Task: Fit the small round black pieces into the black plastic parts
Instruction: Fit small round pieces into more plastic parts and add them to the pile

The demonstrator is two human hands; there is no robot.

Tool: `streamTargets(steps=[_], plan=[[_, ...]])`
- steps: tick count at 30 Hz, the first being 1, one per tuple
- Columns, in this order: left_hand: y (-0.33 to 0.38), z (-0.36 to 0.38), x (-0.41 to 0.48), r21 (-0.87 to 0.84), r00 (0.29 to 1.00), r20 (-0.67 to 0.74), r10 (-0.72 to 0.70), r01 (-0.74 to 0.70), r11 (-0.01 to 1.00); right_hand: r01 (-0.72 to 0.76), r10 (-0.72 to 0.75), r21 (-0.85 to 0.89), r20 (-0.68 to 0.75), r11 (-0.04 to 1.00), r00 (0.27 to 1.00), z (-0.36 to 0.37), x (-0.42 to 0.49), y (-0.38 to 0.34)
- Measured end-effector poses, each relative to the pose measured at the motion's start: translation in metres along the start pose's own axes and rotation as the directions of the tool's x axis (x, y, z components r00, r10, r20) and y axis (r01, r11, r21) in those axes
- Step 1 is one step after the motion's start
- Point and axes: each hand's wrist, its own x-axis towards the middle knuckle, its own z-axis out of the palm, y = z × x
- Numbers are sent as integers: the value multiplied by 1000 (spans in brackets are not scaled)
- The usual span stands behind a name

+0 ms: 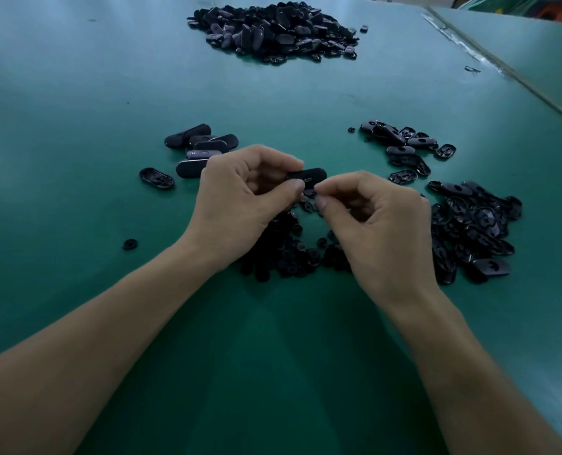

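Note:
My left hand [243, 198] pinches one black oval plastic part [309, 176] between thumb and fingers, above the green table. My right hand [378, 224] meets it from the right, thumb and forefinger pinched together at the part's lower edge; whatever small round piece they hold is hidden by the fingertips. Under and between both hands lies a heap of small round black pieces [289, 254]. A single round piece [130, 244] lies apart to the left.
A small stack of oval parts [197, 146] sits behind my left hand, one oval part [156, 178] lying beside it. More oval parts [470, 224] are scattered on the right. A big pile [273, 27] lies far back. The green table [76, 110] meets another table at the right.

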Motion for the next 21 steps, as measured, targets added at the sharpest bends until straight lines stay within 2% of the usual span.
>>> streamTargets(steps=[5,13,21], plan=[[2,2,-1,36,1000,24,11,-12,999,-99,102,105,-26,990,994,-2,1,2],[5,2,-2,46,1000,24,-10,9,999,-76,73,124,34,989,997,-3,0,0],[7,3,-4,49,998,59,14,-17,999,-81,81,59,13,995,997,-2,-1,1]])
